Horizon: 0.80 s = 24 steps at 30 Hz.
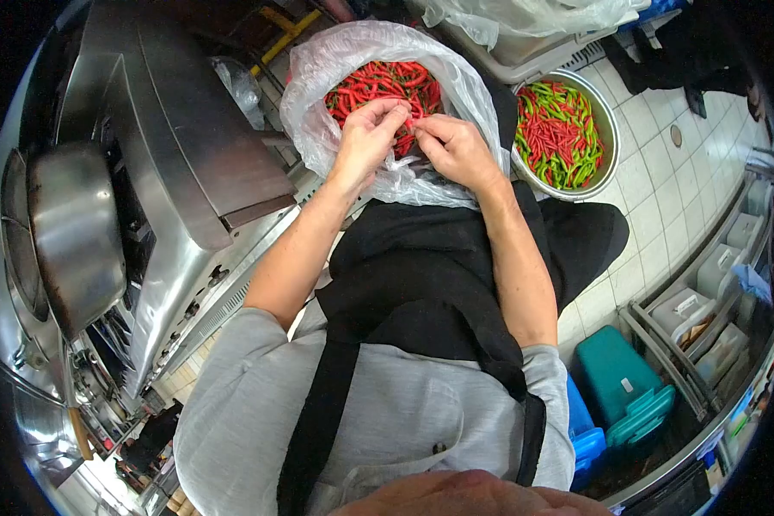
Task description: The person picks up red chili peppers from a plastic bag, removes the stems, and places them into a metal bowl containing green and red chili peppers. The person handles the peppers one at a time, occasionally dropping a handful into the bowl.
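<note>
A clear plastic bag [310, 142] full of red chillies [383, 82] lies open in front of my knees. Over its mouth, my left hand [374, 133] pinches one end of a small red chilli [408, 122]. The fingertips of my right hand [451, 146] close on the other side of that chilli, so the two hands nearly touch. To the right of the bag, a round metal bowl [612, 142] holds red and green chillies [559, 133]. Neither hand touches the bowl.
Steel kitchen equipment [189, 112] and a large pot [77, 236] stand at left. A plastic-lined crate [525, 56] is behind the bowl. Another person's dark-clothed legs [679, 60] show at upper right. Lower right are a green bin [615, 370] and a rack with containers [679, 310].
</note>
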Each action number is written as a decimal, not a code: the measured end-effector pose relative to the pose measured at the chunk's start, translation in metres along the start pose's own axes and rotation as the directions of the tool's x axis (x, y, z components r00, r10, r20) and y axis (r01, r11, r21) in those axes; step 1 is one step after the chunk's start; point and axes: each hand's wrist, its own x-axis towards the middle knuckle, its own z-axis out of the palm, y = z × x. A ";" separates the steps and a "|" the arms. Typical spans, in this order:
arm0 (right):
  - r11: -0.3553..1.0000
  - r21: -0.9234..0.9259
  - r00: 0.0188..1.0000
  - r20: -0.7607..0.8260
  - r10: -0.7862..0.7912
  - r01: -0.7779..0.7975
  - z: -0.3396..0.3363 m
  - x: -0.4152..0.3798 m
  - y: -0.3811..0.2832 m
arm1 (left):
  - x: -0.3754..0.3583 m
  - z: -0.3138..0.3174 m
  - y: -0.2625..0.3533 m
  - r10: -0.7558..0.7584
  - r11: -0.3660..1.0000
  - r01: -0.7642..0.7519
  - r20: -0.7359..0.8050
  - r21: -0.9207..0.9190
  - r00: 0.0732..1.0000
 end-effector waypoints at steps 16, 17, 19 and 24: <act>0.999 -0.045 0.991 -0.135 -0.014 0.008 0.009 0.007 0.004 | 0.045 -0.030 0.013 0.301 0.492 -0.328 0.196 0.806 0.933; 1.000 -0.029 0.990 -0.140 -0.001 -0.003 0.011 0.006 0.008 | 0.044 -0.027 0.010 0.302 0.494 -0.328 0.195 0.805 0.933; 1.000 -0.015 0.990 -0.144 0.012 -0.014 0.011 0.006 0.008 | 0.041 -0.023 0.008 0.383 0.138 -0.421 0.343 0.897 0.858; 0.994 -0.014 0.988 -0.119 0.103 -0.105 0.009 0.006 0.006 | 0.041 -0.027 0.010 0.241 0.121 -0.378 0.343 0.918 0.908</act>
